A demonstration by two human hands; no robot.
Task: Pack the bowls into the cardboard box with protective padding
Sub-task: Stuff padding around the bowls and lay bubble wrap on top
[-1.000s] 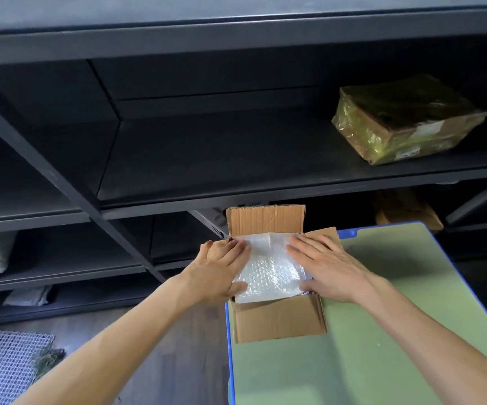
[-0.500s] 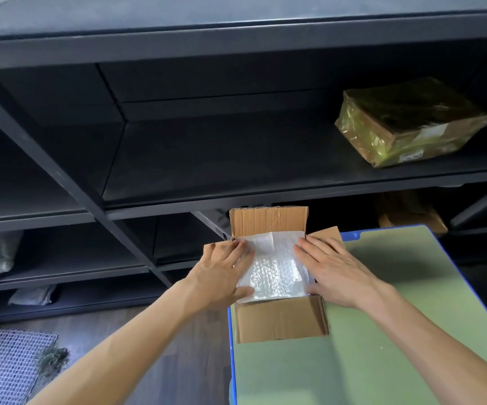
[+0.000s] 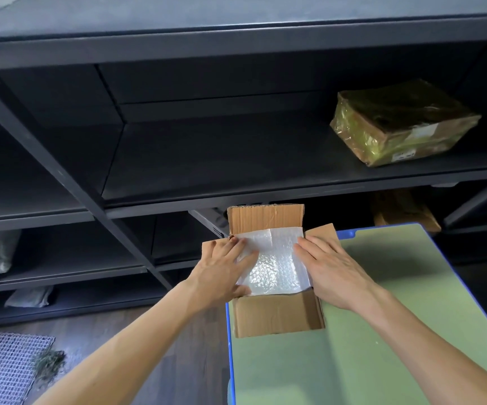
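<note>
1. Green table [image 3: 382, 331], blue-edged, fills the lower right of the frame, with dark shelves [image 3: 236, 176] behind.
2. Left hand [image 3: 221, 273] and right hand [image 3: 332, 270] lie flat with fingers straight, pressing the bubble wrap [image 3: 274, 270] from either side and gripping nothing.
3. Wrap covers the mouth of the box [image 3: 277, 317], at centre frame on the table's far left corner, flaps spread.
4. Whether bowls lie beneath cannot be told.
5. Wrapped parcel [image 3: 403, 124] sits on a shelf, upper right; mesh mat [image 3: 2, 366] lies lower left.
</note>
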